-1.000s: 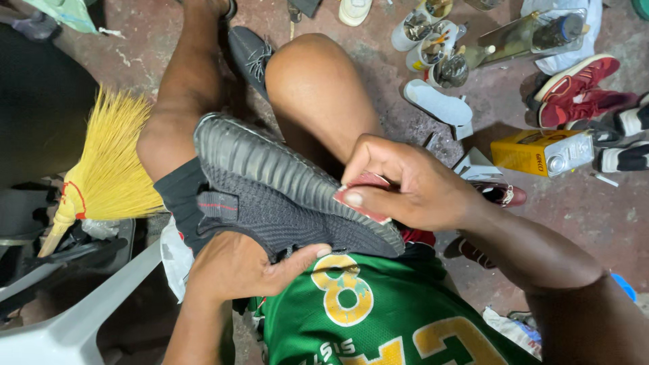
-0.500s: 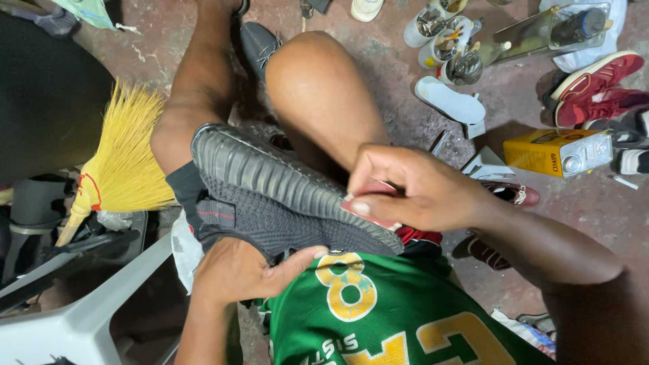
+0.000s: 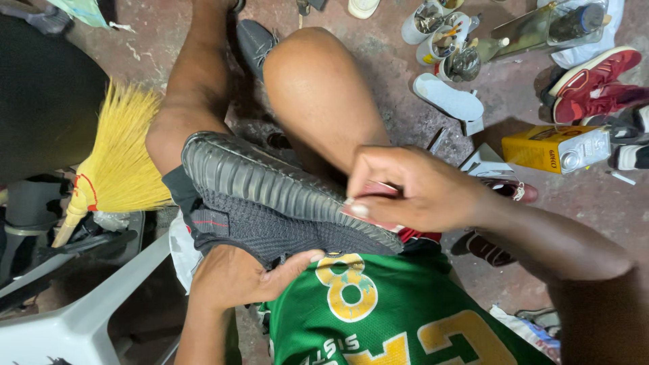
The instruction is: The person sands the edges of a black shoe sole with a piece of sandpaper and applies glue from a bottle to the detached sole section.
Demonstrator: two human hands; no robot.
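Observation:
A dark grey knit sneaker (image 3: 263, 203) with a ribbed sole lies sole-up across my lap, over a green jersey with yellow numbers. My left hand (image 3: 247, 277) grips the sneaker's upper from below, thumb on the knit. My right hand (image 3: 412, 189) presses a small red and pale piece (image 3: 378, 196), pinched in the fingers, against the sole's edge near the toe end. What the piece is cannot be made out.
A yellow straw broom (image 3: 118, 162) leans at the left, beside a white plastic chair (image 3: 74, 324). On the floor at the right lie a yellow tin can (image 3: 551, 149), red shoes (image 3: 595, 84), a white insole (image 3: 449, 98) and several cups with brushes (image 3: 443, 37).
My right hand has shifted slightly along the sole edge toward the toe. The left hand keeps its grip and the sneaker has barely moved.

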